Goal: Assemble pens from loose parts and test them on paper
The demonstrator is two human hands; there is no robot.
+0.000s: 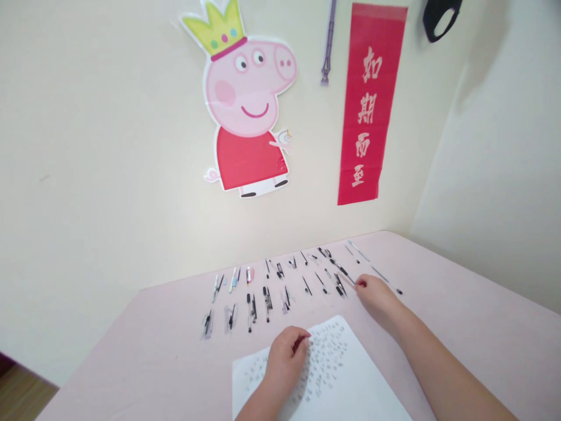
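"Pen parts (267, 304) first: how are they spread?"

"In small clusters forming two loose rows on the smooth, pale pink tabletop (153, 362). Most are slender tubes, glossy black or clear plastic; some toward the left end of the far row are pale blue."

"And the right hand (376, 297)?"

"Thumb and forefinger pinch together on the near end of a straight, thin pen (342, 270), dark-bodied, at the right of the rows. Whether the pen is lifted or resting, I can't tell."

"Anything beside that hand?"

"Just past it, a thin rod (380, 275) lies slanted, with a small black cap (399, 291) at its lower end."

"What about the left hand (287, 354)?"

"Its fingers curl inward above a flat white paper sheet (368, 389), the thumb near the forefinger. I can't tell whether anything sits between them. Small, dense grey marks cover much of the paper around it."

"And the wall?"

"Matte cream, bearing a flat, rounded pig cutout (249, 114) with a spiky yellow crown and red dress. Right of it come a narrow purple strap (329, 44) and a long red banner (372, 105) with pale brushed characters."
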